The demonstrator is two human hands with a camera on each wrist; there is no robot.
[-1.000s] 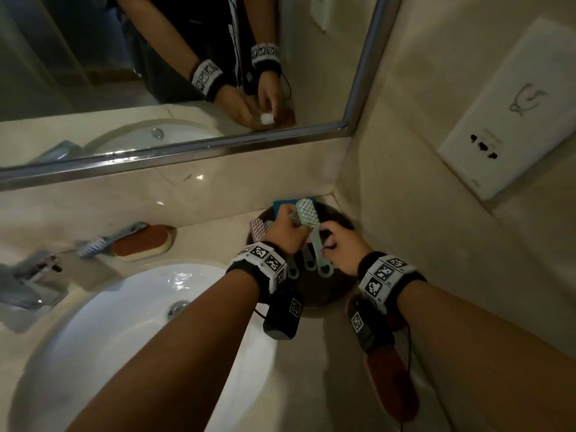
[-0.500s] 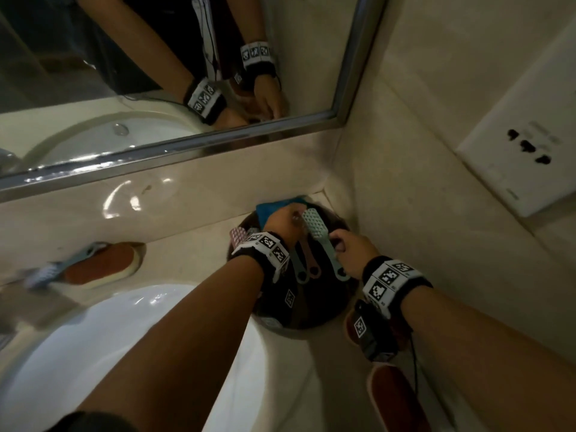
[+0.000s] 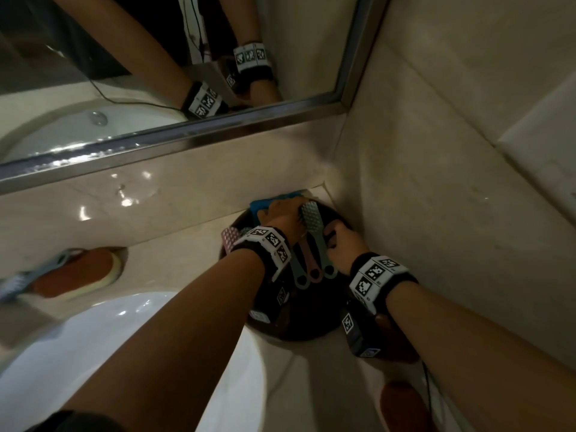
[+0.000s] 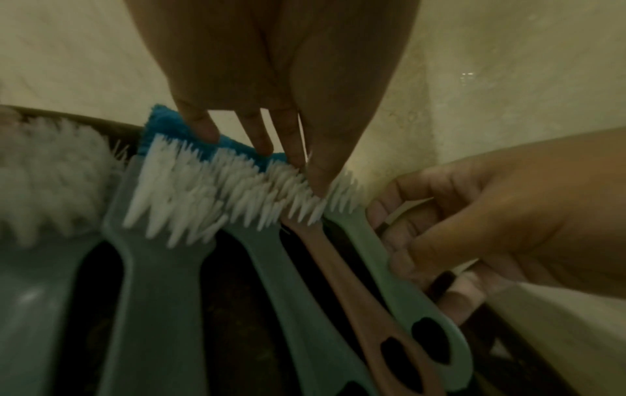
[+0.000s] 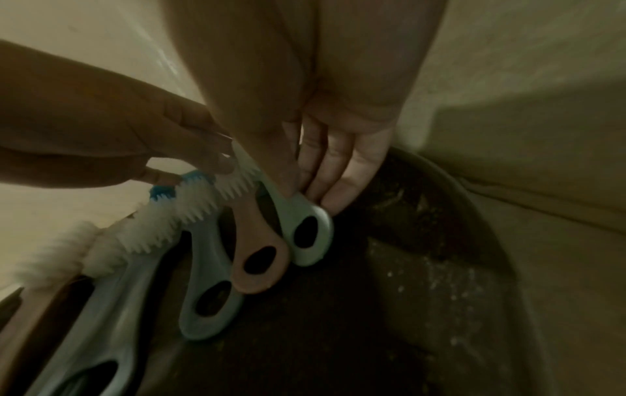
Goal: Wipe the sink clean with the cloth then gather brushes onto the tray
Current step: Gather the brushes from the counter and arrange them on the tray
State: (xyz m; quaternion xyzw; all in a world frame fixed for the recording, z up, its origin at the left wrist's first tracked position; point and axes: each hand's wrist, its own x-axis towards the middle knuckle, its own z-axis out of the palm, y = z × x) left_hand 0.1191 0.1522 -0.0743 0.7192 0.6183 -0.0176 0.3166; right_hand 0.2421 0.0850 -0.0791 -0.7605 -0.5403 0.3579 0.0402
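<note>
Corner tray (image 3: 311, 333); brushes (image 3: 311, 219) between both hands, seemingly touching.

Head view is aimed steeply down from above at the counter corner, mirror (image 3: 156, 57) included. Left wrist view is set close over the brushes (image 4: 217, 193), facing the wall. Right wrist view is set close beside the tray (image 5: 440, 268). Brush handles are shared by all three.

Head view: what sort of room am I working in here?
Most likely a bathroom vanity corner. A white sink is set in a glossy stone counter, a metal-framed mirror runs along the wall above it, and scrub brushes lie on a dark round tray.
</note>
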